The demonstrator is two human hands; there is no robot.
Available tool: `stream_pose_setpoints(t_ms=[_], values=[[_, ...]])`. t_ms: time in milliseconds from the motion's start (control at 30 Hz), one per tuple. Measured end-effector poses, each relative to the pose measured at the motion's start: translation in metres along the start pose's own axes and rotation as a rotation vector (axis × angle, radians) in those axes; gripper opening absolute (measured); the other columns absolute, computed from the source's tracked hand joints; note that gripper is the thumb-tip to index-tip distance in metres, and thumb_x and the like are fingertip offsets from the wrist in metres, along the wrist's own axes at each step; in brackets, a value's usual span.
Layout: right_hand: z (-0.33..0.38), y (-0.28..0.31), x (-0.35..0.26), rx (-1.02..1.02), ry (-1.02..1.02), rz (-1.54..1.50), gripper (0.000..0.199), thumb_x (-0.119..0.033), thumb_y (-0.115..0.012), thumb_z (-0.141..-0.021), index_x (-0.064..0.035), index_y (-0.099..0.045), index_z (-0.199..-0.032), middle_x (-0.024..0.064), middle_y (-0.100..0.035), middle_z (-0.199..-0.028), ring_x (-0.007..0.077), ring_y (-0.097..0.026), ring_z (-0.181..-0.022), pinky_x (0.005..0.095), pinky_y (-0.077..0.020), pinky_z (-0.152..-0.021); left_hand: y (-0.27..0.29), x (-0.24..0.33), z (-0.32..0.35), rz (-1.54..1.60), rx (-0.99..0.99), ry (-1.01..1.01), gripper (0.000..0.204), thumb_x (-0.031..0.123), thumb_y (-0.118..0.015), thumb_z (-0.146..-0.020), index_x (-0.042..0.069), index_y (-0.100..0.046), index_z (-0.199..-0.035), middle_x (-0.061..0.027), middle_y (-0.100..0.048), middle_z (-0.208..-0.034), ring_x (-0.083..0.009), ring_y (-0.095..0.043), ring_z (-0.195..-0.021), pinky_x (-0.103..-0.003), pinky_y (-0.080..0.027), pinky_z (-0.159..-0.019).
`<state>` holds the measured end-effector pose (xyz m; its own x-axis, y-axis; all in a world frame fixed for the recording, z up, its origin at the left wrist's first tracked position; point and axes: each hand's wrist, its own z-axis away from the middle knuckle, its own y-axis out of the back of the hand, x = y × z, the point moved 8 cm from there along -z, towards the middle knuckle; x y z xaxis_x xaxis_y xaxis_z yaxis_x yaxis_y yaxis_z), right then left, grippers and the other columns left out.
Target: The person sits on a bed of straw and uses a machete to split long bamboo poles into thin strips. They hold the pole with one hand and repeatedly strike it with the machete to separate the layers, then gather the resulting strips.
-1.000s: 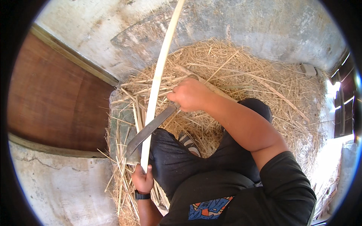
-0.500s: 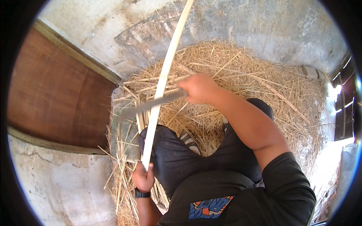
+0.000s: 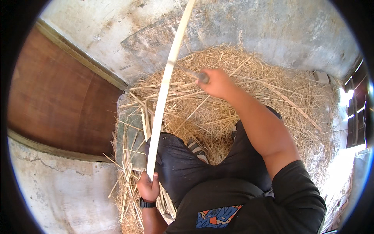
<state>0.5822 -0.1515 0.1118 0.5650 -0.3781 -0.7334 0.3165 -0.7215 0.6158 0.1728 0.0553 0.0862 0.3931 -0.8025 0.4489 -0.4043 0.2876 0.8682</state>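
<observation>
A long, pale bamboo strip (image 3: 160, 105) rises from beside my left thigh to the top edge of the view, bowing slightly to the right. My left hand (image 3: 148, 188) is closed round its lower end, thumb along the side. Beyond my knees, my right hand (image 3: 218, 82) grips a knife (image 3: 203, 78) by its handle. The blade is blurred and seen nearly end-on, pointing left at the strip's middle. Whether blade and strip touch, I cannot tell. A darker band, perhaps a node, crosses the strip near there.
Straw-like shavings (image 3: 218, 117) cover the floor round my feet. Split strips and slivers (image 3: 126, 171) lie to my left on a grey slab (image 3: 136, 146). A brown wooden panel (image 3: 62, 97) stands at left, a stained wall (image 3: 265, 31) ahead, and a small block (image 3: 321, 76) at far right.
My right hand has moved away from me and slightly right with the knife, whose blade crossed the strip lower down before. The strip's upper end has tilted a little left; my left hand stays nearly in place.
</observation>
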Motion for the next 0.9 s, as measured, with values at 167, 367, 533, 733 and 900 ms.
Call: stream_pose_setpoints(t_ms=[167, 367, 533, 733, 900], values=[[0.03, -0.031, -0.075, -0.064, 0.611, 0.317, 0.01, -0.017, -0.07, -0.08, -0.0135, -0.067, -0.089, 0.0084, -0.067, -0.075, 0.0277, -0.068, -0.07, 0.0445, -0.054, -0.064, -0.006, 0.0, -0.007, 0.063, 0.031, -0.001, 0.034, 0.029, -0.072, -0.094, 0.003, -0.054, -0.082, -0.0175, -0.056, -0.061, -0.0359, -0.059, -0.053, -0.041, -0.044, -0.052], [-0.001, -0.002, -0.033, 0.072, 0.333, 0.246, 0.013, -0.01, -0.07, -0.078, -0.0135, -0.066, -0.09, 0.0069, -0.068, -0.078, 0.0253, -0.068, -0.072, 0.0416, -0.0545, -0.063, 0.007, 0.0, -0.001, 0.015, 0.073, -0.105, 0.021, 0.019, -0.066, -0.096, 0.0, -0.059, -0.089, -0.0175, -0.06, -0.065, -0.032, -0.062, -0.057, -0.038, -0.045, -0.054], [0.0, 0.036, -0.001, 0.231, -0.038, 0.247, 0.015, -0.013, -0.071, -0.079, -0.0107, -0.065, -0.092, 0.0051, -0.067, -0.077, 0.0223, -0.066, -0.072, 0.0404, -0.0539, -0.064, 0.002, -0.007, 0.006, 0.048, 0.031, -0.062, 0.026, 0.024, -0.066, -0.097, 0.0, -0.06, -0.089, -0.0131, -0.058, -0.064, -0.0225, -0.058, -0.056, -0.036, -0.045, -0.055], [0.03, -0.019, -0.077, 0.116, 0.668, 0.477, 0.016, -0.015, -0.074, -0.078, -0.0122, -0.065, -0.092, 0.003, -0.067, -0.077, 0.0208, -0.066, -0.07, 0.0376, -0.0531, -0.063, -0.012, 0.001, -0.003, 0.031, -0.031, -0.028, 0.029, 0.027, -0.074, -0.091, 0.002, -0.06, -0.087, -0.0186, -0.061, -0.065, -0.0382, -0.063, -0.058, -0.043, -0.047, -0.054], [0.0, 0.005, -0.014, 0.074, 0.22, 0.34, 0.013, -0.015, -0.072, -0.081, -0.0132, -0.067, -0.092, 0.0037, -0.066, -0.075, 0.02, -0.066, -0.071, 0.0373, -0.0534, -0.064, 0.003, 0.003, -0.001, -0.188, 0.031, -0.05, 0.03, 0.029, -0.075, -0.09, 0.004, -0.059, -0.088, -0.0202, -0.062, -0.066, -0.0427, -0.063, -0.06, -0.047, -0.048, -0.053]])
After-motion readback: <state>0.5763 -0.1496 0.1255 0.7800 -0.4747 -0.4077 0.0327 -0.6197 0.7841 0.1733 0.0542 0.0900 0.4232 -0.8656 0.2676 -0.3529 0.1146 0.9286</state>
